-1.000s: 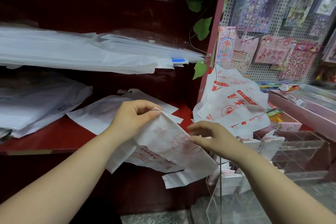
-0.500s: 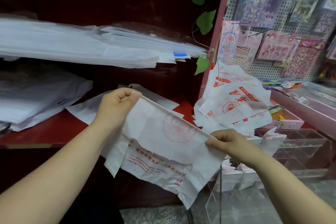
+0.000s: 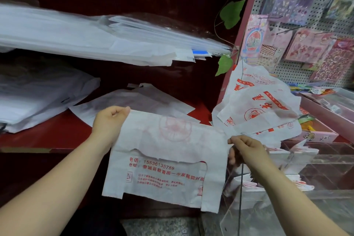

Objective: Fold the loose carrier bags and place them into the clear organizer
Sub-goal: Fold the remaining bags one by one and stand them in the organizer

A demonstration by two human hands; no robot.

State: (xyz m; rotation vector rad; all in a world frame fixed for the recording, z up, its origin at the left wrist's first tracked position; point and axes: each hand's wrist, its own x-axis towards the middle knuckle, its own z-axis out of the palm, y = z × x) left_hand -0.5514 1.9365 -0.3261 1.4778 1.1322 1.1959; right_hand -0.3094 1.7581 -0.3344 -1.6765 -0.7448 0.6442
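Head camera looks down on a thin white plastic carrier bag with red printed text, folded over along its top edge and hanging flat in the air, front and centre, before the dark red wooden shelf. Left hand has the upper left corner pinched, fingers curled tight over the fold! Right hand nips the upper right corner between thumb and fingers, the rest of the fingers loosely bent. The bag's handle loops dangle at the bottom, red print and a faint round logo showing through. Just behind it, more white bags lie spread on the shelf. To the right, a bunch of loose white carrier bags with bold red lettering hangs against the pink shelf post. Below the right hand sits the clear acrylic organizer, with folded white bags already standing in its near compartments. Higher up, stacks of white and clear sheets fill the upper shelf, green leaves trail down the post, and pink sticker packs hang on the pegboard at far right.
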